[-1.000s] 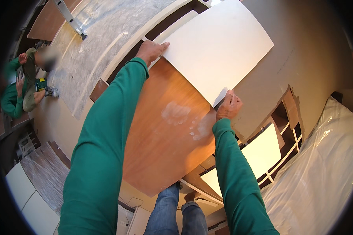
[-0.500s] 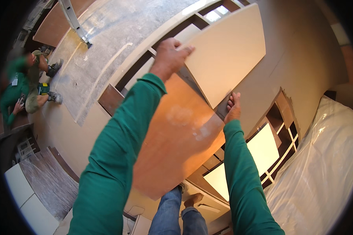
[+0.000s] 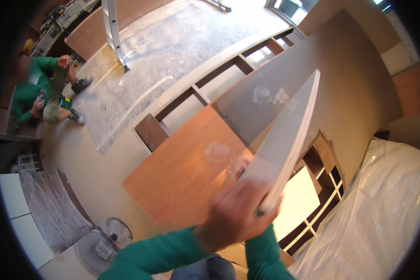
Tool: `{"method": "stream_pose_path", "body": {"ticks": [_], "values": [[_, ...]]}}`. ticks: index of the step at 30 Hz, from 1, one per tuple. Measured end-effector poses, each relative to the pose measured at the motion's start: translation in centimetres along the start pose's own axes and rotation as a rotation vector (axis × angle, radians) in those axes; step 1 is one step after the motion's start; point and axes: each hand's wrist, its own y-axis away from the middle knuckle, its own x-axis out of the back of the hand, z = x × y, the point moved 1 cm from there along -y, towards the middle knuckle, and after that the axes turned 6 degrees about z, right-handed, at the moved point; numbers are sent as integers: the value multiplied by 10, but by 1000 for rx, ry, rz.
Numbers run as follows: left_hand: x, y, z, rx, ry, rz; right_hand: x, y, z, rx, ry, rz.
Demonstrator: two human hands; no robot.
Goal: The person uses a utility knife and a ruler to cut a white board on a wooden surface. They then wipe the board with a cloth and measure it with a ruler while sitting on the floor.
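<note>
My left hand (image 3: 231, 207), motion-blurred, grips the near end of a pale board (image 3: 287, 130), which is tilted nearly on edge, its layered rim showing. My right hand (image 3: 271, 214) is closed on the same end, largely hidden behind the board and left hand. Under them lies an orange wood-faced board (image 3: 168, 172) with white powdery marks. Beyond it is a grey surface (image 3: 247, 112) with similar pale smudges.
A co-worker (image 3: 46, 93) in green sits at left. Beside them are a ladder (image 3: 114, 37) and dusty floor covering (image 3: 140, 60). Around me are an open compartment frame (image 3: 196, 93), a fan (image 3: 94, 247), plastic-wrapped panels (image 3: 51, 210) and a plastic-covered shape (image 3: 368, 200).
The pale board has been lifted off the grey surface and tipped up toward me. My hands came down and together at its near end. The view has shifted.
</note>
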Motion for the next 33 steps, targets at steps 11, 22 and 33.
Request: {"method": "stream_pose_path", "body": {"ticks": [11, 22, 33], "values": [[196, 168, 121, -31, -319, -510, -156, 217, 150, -472, -628, -383], [241, 266, 103, -196, -327, -422, -170, 230, 251, -453, -548, -199], [250, 272, 42, -310, -178, -449, -103, 164, 348, -231, 44, 286]]}}
